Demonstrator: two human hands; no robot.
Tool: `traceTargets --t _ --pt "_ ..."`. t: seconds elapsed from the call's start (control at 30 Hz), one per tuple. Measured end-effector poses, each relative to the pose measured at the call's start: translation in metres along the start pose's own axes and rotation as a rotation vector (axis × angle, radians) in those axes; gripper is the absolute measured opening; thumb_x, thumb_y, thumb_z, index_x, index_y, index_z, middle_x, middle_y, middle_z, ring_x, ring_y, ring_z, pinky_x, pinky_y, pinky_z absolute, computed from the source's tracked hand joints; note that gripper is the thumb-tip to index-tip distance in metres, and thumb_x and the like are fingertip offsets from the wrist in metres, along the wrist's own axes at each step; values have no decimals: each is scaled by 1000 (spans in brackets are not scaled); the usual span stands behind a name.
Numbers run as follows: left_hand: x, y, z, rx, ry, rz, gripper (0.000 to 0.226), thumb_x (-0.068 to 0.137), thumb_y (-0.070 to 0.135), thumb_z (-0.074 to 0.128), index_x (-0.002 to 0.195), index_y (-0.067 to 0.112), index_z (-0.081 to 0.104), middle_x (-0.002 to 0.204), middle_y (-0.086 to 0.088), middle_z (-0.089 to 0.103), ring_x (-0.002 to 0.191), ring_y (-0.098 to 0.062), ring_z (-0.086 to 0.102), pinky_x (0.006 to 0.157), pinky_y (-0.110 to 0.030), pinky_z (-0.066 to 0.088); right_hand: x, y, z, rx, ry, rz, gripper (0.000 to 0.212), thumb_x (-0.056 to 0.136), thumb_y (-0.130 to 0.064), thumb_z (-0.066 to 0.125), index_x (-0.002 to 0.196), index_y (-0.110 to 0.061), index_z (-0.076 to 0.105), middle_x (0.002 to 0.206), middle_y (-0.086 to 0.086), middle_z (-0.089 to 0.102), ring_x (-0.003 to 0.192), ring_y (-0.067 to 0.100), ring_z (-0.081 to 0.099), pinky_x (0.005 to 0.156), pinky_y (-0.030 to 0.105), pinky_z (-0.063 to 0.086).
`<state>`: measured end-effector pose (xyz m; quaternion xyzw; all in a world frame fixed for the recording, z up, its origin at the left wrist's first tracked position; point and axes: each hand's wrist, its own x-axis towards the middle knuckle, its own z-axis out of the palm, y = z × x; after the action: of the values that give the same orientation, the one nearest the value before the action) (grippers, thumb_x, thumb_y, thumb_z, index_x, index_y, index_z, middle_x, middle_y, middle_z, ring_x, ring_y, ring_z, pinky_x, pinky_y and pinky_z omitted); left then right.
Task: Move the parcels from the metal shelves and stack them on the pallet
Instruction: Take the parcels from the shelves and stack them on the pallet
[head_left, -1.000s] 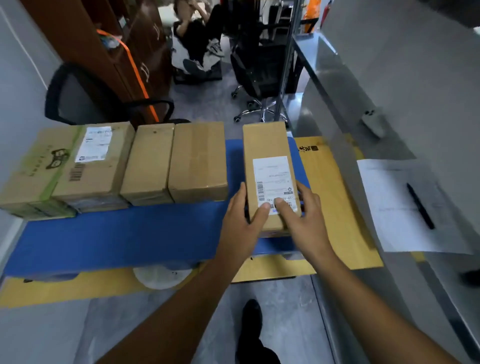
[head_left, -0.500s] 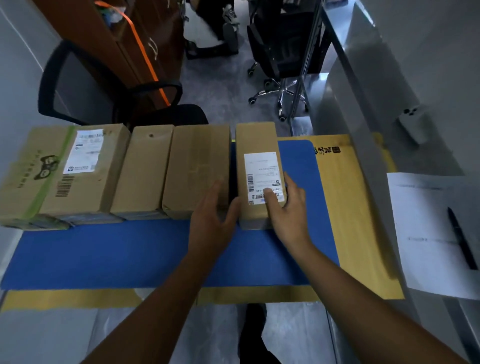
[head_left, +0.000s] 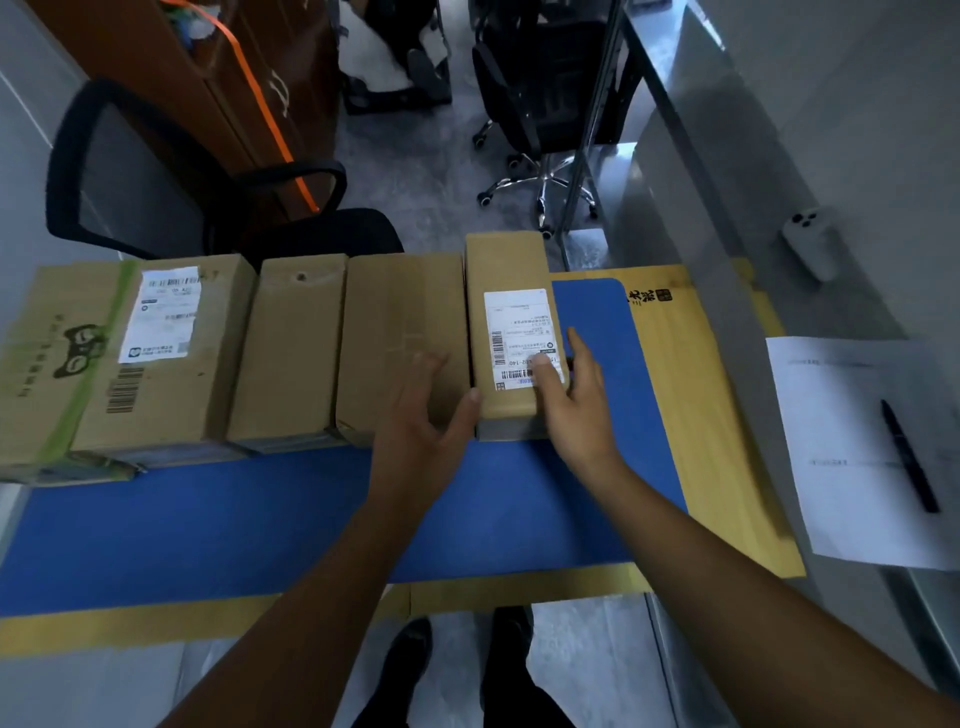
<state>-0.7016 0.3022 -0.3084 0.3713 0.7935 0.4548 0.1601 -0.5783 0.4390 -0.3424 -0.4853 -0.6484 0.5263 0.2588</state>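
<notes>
A narrow cardboard parcel (head_left: 506, 270) with a white shipping label stands on the blue pallet (head_left: 234, 519), touching the right end of a row of three parcels. My right hand (head_left: 574, 405) lies against its near right corner, thumb on the label and fingers straight. My left hand (head_left: 415, 431) hovers with spread fingers over the plain parcel (head_left: 400, 317) beside it, thumb touching the narrow parcel's near left corner. Further left are another plain parcel (head_left: 293, 348) and a large parcel (head_left: 124, 358) with green tape and a label.
A metal shelf (head_left: 779, 156) runs along the right, holding a white phone (head_left: 810, 244), a sheet of paper (head_left: 852, 452) and a black pen (head_left: 909, 457). A wooden board (head_left: 717, 415) lies under the pallet's right end. Office chairs (head_left: 218, 208) stand beyond.
The narrow parcel was carried left and set down against the row. Both hands have loosened from gripping its end to straight fingers at its near corners.
</notes>
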Motion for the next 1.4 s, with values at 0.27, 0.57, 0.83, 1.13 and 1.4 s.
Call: traceTargets --t 0.27,0.57,0.83,1.13,1.4 --pt "-8 19 -9 -199 -134 232 52 94 49 59 139 23 59 143 11 56 137 3 47 116 -21 36 -90 -1 -44 -16 280 85 58 107 -49 49 158 -23 41 152 -1 50 139 12 46 120 39 35" --pt "-115 83 39 -316 -616 505 66 95 57 57 150 22 50 152 17 45 147 -6 38 120 -26 32 -277 -2 -112 -220 689 106 60 104 -53 52 156 -23 45 152 -10 47 153 14 28 118 27 24" --pt "-255 156 51 -365 -952 753 66 92 61 56 150 30 50 154 14 47 143 3 39 115 -18 32 -456 8 -163 -285 1029 171 62 103 -55 50 159 -31 38 166 -6 36 158 12 17 127 35 17" --pt "-521 243 63 -527 -1259 900 63 95 57 57 150 26 51 154 13 48 140 4 41 110 -7 28 -723 41 -218 -398 1305 304 68 98 -57 51 158 -25 41 163 -5 41 156 13 23 127 37 23" --pt "-782 293 48 -655 -1518 1031 66 93 59 57 148 23 53 151 8 51 138 2 43 112 -8 29 -973 68 -262 -423 1617 446 71 96 -58 54 156 -22 44 159 -2 46 151 15 34 123 31 26"
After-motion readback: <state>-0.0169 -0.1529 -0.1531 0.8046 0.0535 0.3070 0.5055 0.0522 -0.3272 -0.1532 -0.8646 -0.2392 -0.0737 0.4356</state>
